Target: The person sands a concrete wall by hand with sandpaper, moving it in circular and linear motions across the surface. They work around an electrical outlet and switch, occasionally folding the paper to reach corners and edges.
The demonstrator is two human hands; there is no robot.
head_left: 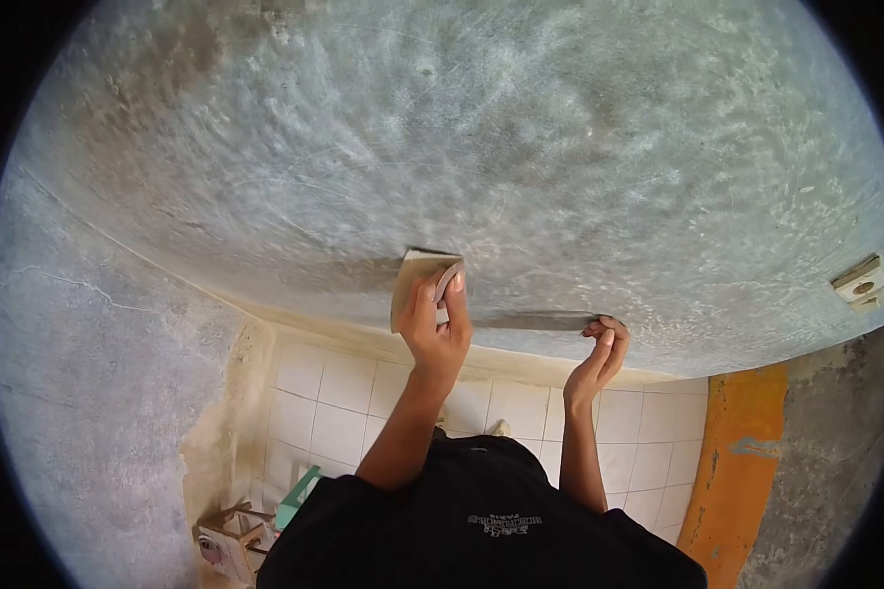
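My left hand (437, 319) is closed on a flat beige hand scraper (403, 294), gripping a raised part in its middle between thumb and fingers. The scraper's top edge lies at the grey wall (521, 196), which has cloudy, swirling pale marks. To the right, my right hand (599, 353) is held up close to the same wall with its fingers curled together. Whatever those fingertips hold, if anything, is too small to tell. A dark narrow band, perhaps a shadow, runs along the wall between the two hands.
White floor tiles (339, 393) lie below the wall. A small wooden stool-like item (236, 540) and a green object (298, 498) stand at lower left. An electrical socket (861, 287) sits on the wall at right, above an orange painted strip (742, 471). Another grey wall (98, 344) adjoins at left.
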